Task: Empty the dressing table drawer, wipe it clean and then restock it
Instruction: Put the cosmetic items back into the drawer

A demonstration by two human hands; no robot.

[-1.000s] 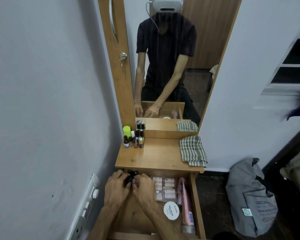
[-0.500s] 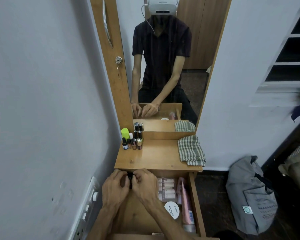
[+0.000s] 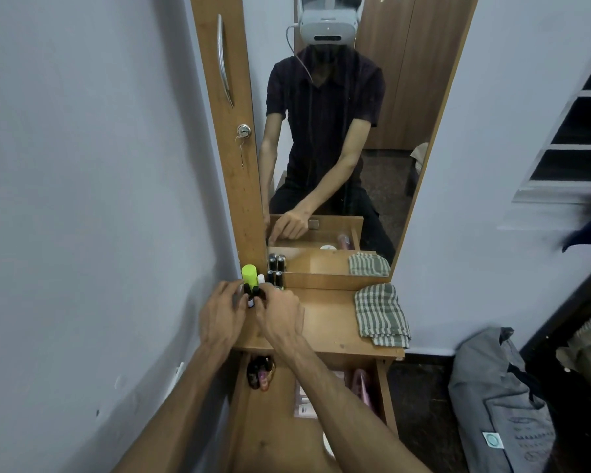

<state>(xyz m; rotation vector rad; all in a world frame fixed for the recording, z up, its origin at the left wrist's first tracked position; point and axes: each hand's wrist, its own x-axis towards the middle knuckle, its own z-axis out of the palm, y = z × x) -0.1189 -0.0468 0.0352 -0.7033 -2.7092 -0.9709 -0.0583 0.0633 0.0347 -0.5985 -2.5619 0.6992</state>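
Both hands are up over the back left of the dressing table top [image 3: 325, 322]. My left hand [image 3: 220, 314] and my right hand [image 3: 278, 315] together pinch a few small dark-capped bottles [image 3: 252, 293] between their fingertips. Just behind them stand a lime-green bottle [image 3: 248, 274] and dark lipstick tubes [image 3: 276, 279]. The open drawer [image 3: 384, 390] sits below; small dark and pink bottles [image 3: 260, 372] lie in its back left corner, a pale pink box [image 3: 302, 401] and a pink tube [image 3: 362, 384] to the right, partly hidden by my right forearm.
A folded green checked cloth [image 3: 381, 314] lies on the right of the table top. The mirror [image 3: 338, 131] rises behind, with a locked wooden side door [image 3: 231, 148] at its left. A grey bag [image 3: 502, 397] sits on the floor to the right.
Both hands have risen from the drawer's back left corner to the table top, carrying small bottles with them. The view has tilted upward.
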